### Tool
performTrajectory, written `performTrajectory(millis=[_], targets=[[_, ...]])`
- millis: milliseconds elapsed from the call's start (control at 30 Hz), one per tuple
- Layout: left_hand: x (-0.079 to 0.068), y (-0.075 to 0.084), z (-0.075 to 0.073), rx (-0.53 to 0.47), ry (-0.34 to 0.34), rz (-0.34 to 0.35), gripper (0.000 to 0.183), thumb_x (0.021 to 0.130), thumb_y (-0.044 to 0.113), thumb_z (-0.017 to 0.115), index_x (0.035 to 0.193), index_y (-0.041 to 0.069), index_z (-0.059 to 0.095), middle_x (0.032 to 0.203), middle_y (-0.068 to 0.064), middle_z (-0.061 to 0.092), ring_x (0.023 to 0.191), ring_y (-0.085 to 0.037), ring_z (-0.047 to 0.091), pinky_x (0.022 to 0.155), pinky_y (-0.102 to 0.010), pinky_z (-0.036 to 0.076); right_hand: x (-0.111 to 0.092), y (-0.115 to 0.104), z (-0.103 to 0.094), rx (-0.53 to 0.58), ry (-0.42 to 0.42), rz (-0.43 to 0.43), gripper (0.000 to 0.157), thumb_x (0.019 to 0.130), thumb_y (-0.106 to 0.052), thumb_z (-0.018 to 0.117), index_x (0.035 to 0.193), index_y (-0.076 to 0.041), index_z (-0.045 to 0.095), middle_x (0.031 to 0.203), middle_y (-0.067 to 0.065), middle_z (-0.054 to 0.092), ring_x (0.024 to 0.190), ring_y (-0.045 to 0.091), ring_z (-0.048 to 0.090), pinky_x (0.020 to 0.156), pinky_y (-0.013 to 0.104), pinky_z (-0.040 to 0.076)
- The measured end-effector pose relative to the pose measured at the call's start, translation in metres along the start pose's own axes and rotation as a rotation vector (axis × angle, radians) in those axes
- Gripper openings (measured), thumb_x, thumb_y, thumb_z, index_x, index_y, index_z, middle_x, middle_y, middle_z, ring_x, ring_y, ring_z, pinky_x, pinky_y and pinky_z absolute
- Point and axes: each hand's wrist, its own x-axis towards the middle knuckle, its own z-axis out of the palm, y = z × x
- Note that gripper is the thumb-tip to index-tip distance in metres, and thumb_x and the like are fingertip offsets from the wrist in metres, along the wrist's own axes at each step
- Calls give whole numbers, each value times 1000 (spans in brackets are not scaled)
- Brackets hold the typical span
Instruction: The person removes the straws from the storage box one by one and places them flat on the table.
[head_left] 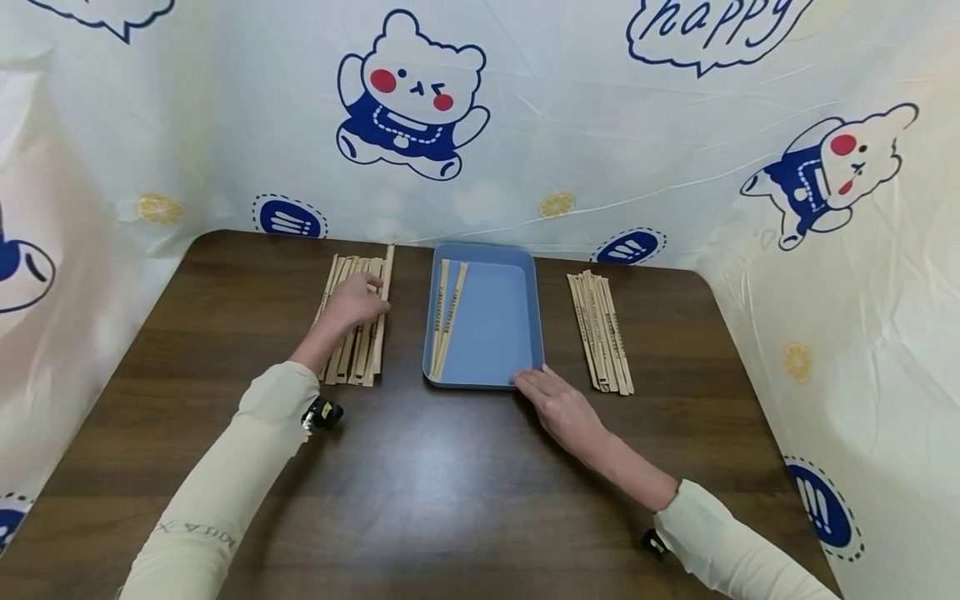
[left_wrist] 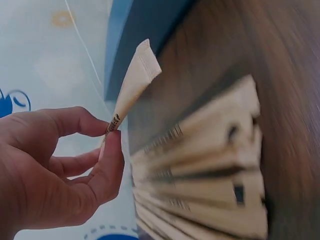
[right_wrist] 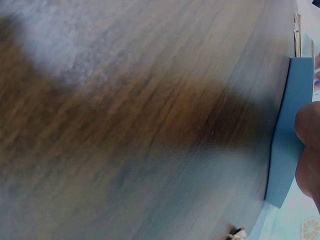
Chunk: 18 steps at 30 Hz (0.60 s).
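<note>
My left hand (head_left: pixel 356 302) pinches one pair of paper-wrapped chopsticks (left_wrist: pixel 132 82) between thumb and finger. The slim tan packet is lifted at the right side of the left pile (head_left: pixel 347 354), where several like it lie side by side. Beside that pile is a blue tray (head_left: pixel 491 325) with two wrapped packets (head_left: pixel 448 317) lying along its left side. My right hand (head_left: pixel 558 408) rests its fingers on the tray's near right corner. In the right wrist view, fingertips (right_wrist: pixel 306 172) touch the tray's outer wall (right_wrist: pixel 287 135).
A second pile of wrapped packets (head_left: pixel 600 333) lies on the brown wooden table (head_left: pixel 435 492), right of the tray. A printed cloth (head_left: pixel 555 125) with cartoon bears hangs behind the table's back edge and along both sides.
</note>
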Motion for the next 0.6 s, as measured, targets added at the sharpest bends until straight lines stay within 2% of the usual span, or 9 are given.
performTrajectory(millis=[33, 100, 233, 300, 400, 500, 567, 600], targets=[[-1, -5, -2, 27, 12, -1, 57, 90, 9, 59, 143, -8, 45, 84, -13, 62, 68, -23, 56, 61, -33, 43, 0, 0, 0, -4, 0, 0, 41, 84, 14, 65, 125, 8, 64, 119, 19, 68, 113, 31, 64, 99, 50, 49], [-2, -12, -6, 76, 37, 5, 57, 88, 9, 59, 140, -10, 47, 93, -16, 63, 76, -25, 56, 67, -36, 46, 0, 0, 0, -6, -3, 2, 42, 83, 15, 66, 125, 8, 65, 119, 19, 68, 113, 31, 64, 99, 49, 49], [-4, -22, -10, 129, 53, 1, 56, 86, 9, 58, 137, -12, 49, 118, -29, 60, 98, -37, 53, 82, -48, 48, -1, 0, 0, -4, -15, 13, 42, 84, 14, 66, 125, 8, 64, 119, 20, 68, 114, 32, 63, 101, 49, 47], [-4, -25, -11, 150, 54, 4, 54, 86, 9, 58, 135, -13, 51, 128, -33, 55, 104, -40, 51, 87, -50, 47, -1, 0, 0, -1, -20, 19, 41, 84, 14, 66, 125, 8, 64, 120, 20, 67, 115, 32, 63, 102, 49, 47], [-4, -28, -10, 172, 52, 1, 41, 85, 8, 57, 122, -12, 58, 125, -33, 54, 98, -39, 50, 78, -46, 47, -2, 1, 0, 0, -21, 18, 41, 84, 14, 66, 125, 8, 64, 120, 20, 67, 114, 32, 63, 102, 49, 47], [-5, -31, -8, 194, 64, 0, 24, 83, 6, 58, 103, -7, 60, 114, -29, 55, 88, -36, 48, 68, -39, 42, -2, 0, 1, -4, -21, 17, 40, 85, 14, 65, 124, 7, 65, 119, 20, 68, 114, 32, 63, 102, 48, 47], [-5, -32, -8, 205, 67, 2, 20, 82, 6, 58, 98, -5, 58, 110, -28, 55, 85, -36, 48, 65, -39, 42, -2, 1, 1, -8, -17, 15, 40, 84, 14, 66, 124, 7, 65, 119, 19, 68, 113, 32, 64, 102, 48, 47], [-5, -32, -7, 208, 72, 4, 23, 82, 6, 59, 102, -6, 60, 113, -29, 56, 87, -37, 49, 67, -41, 44, -1, 1, 1, -11, -13, 13, 40, 84, 14, 67, 124, 7, 65, 118, 19, 68, 113, 32, 64, 101, 48, 47]])
